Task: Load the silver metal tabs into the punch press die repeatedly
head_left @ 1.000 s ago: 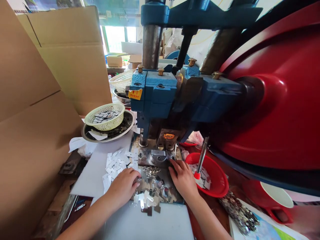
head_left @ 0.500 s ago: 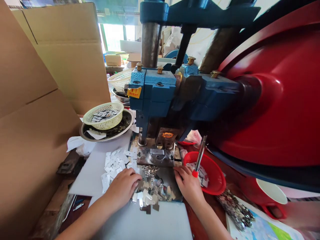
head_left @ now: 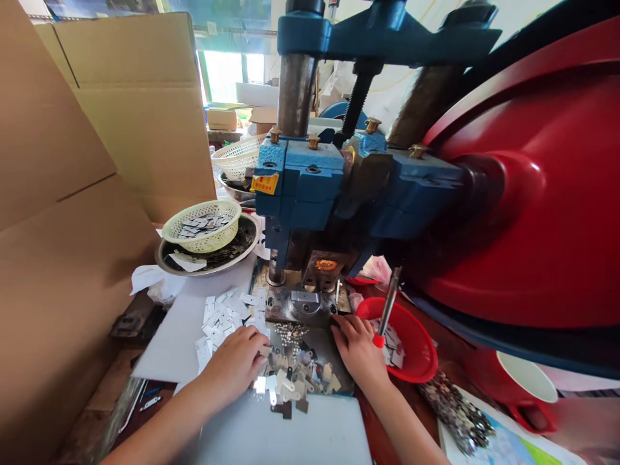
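Observation:
My left hand [head_left: 237, 363] is closed with its fingers curled, beside a pile of small flat metal tabs [head_left: 293, 381]. What it pinches, if anything, is mostly hidden. White rectangular plates [head_left: 223, 320] lie scattered just beyond it. My right hand [head_left: 358, 352] rests with fingers stretched out near the right end of the press die block [head_left: 305, 305], left of a lever [head_left: 389, 307] with a red knob. Nothing shows in that hand. A small plate lies on the die, under the raised punch [head_left: 323, 270]. Small round metal bits [head_left: 290, 333] lie in front of the die.
The blue press [head_left: 310, 184] stands ahead, with a big red flywheel [head_left: 557, 194] at right. A red bowl [head_left: 421, 355] holds plates. At left, a pale basket [head_left: 201, 239] sits on a metal basin [head_left: 249, 242], beside tall cardboard [head_left: 130, 116]. A red mug [head_left: 526, 387] stands right.
My left hand has drawn slightly back to the left. My right hand has shifted a little left and up, towards the die block. The camera view has tilted slightly.

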`<state>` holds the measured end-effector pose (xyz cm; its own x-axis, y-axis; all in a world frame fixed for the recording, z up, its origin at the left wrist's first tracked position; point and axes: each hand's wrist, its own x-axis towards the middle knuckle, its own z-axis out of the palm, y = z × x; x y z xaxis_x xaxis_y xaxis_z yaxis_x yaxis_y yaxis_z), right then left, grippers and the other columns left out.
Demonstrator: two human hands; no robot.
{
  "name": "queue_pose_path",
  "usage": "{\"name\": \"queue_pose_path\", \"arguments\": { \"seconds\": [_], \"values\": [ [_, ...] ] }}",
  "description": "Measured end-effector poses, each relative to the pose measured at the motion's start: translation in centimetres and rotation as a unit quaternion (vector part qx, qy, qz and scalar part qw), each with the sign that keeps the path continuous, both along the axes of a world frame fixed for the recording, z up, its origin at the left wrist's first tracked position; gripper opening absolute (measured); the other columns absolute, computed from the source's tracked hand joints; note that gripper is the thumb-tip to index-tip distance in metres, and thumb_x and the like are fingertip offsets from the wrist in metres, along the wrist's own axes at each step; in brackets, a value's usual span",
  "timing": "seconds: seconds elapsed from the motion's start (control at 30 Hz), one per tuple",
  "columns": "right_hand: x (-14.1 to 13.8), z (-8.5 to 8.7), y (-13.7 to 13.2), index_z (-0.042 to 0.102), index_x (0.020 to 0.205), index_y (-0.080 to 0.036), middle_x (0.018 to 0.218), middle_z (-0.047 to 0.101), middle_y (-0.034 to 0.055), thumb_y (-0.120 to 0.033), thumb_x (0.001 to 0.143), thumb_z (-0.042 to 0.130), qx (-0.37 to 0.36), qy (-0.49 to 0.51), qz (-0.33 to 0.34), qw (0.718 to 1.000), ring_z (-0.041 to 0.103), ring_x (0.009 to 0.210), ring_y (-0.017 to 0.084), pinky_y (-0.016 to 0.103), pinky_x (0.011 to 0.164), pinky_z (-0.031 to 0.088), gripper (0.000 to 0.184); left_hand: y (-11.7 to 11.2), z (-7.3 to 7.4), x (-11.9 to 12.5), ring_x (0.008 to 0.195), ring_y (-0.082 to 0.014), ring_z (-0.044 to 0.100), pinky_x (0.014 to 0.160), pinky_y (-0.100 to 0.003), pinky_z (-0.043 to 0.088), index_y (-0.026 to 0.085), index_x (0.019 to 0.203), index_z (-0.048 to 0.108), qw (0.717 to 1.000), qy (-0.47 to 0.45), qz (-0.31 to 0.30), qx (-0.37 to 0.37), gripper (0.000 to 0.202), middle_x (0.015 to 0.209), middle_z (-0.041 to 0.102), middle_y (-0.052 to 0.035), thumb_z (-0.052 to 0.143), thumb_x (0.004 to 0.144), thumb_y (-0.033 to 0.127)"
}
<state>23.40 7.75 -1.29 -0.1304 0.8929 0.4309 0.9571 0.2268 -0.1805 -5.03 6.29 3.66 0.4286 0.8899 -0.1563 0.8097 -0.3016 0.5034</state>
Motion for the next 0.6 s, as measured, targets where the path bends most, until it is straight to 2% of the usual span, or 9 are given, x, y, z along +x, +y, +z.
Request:
{"name": "queue_pose_path", "arguments": {
  "seconds": [0.13,0.23,0.37,0.47,0.6],
  "values": [
    [0.1,0.1,-0.1,0.066,0.094,-0.025,0.091,0.064,0.0049,-0.031,0.092,0.041,-0.005,0.008,0.025,1.0,0.056,0.09,0.02,0.036,0.083,0.043,0.025,0.0,0.3,0.1,0.093,-0.0208,0.055,0.082,-0.034,0.042,0.024,0.094,0.061,0.999,-0.034,0.03,-0.029,0.019,0.097,0.062,-0.0027,0.049,0.081,0.018],
    [0.0,0.0,0.0,0.064,0.088,-0.024,0.09,0.064,0.0051,-0.028,0.092,0.04,0.003,0.025,0.038,0.999,0.056,0.088,0.021,0.038,0.082,0.042,0.025,0.2,0.4,0.0,0.093,-0.0201,0.057,0.083,-0.033,0.043,0.026,0.101,0.061,0.997,-0.064,0.039,-0.033,0.023,0.099,0.063,-0.0025,0.047,0.083,0.02],
    [0.0,-0.1,0.7,0.06,0.085,-0.022,0.085,0.063,0.0054,-0.028,0.092,0.04,0.035,0.128,0.025,0.991,0.057,0.082,0.02,0.037,0.078,0.043,0.022,0.4,0.6,-0.4,0.093,-0.0188,0.059,0.084,-0.032,0.044,0.026,0.102,0.062,0.993,-0.106,0.059,-0.015,0.026,0.1,0.063,-0.0023,0.043,0.086,0.022],
    [-0.2,0.5,1.4,0.058,0.082,-0.022,0.079,0.061,0.0043,-0.029,0.091,0.042,0.049,0.199,0.005,0.979,0.057,0.075,0.019,0.034,0.071,0.044,0.019,0.7,1.1,-0.4,0.089,-0.0185,0.06,0.081,-0.032,0.046,0.024,0.096,0.063,0.986,-0.139,0.091,-0.014,0.021,0.096,0.064,-0.0019,0.045,0.085,0.024],
    [-1.7,2.1,3.0,0.058,0.081,-0.02,0.079,0.061,0.0047,-0.029,0.089,0.045,0.051,0.178,0.029,0.982,0.055,0.076,0.019,0.033,0.071,0.042,0.018,1.5,1.9,0.5,0.095,-0.0191,0.059,0.086,-0.033,0.045,0.025,0.105,0.063,0.973,-0.196,0.124,-0.01,0.027,0.104,0.065,-0.0026,0.046,0.084,0.025]
  ]
}}
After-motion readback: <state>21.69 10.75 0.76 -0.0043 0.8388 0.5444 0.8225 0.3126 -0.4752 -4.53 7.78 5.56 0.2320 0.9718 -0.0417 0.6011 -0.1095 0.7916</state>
